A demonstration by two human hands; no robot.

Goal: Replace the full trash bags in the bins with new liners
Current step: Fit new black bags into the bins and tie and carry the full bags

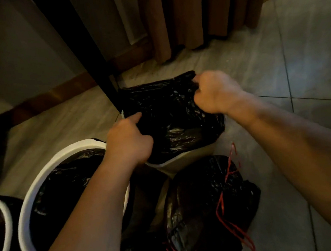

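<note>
Head view. Grey tiled floor (276,62), with a brown pleated curtain (199,9) at the far wall and a dark slanting table leg (82,42) at left. Near left is a large round white plastic bin (43,173), lined in black; a second white-rimmed bin (4,213) is cut off by the left edge. Near centre lies a full black plastic trash bag (205,203), tied, its red drawstring (222,207) trailing loose. Beyond it stands a smaller white plastic bin (170,164), its mouth covered by a glossy black plastic liner (165,109), apparently new — the task's thing. The left hand (129,141) grips the liner's near-left edge, fingers curled round the film. The right hand (214,91) pinches a bunch of film at the far-right edge, fingers closed tight. The liner thus lies between the hands, stretched on a diagonal from near left to far right, directly over the smaller bin's mouth. Judged step: folding the edge down over the rim. The left hand is closer to the exposed rim, which shows only on the near side — the far rim is hidden under film. No brand, label or legible writing appears.
</note>
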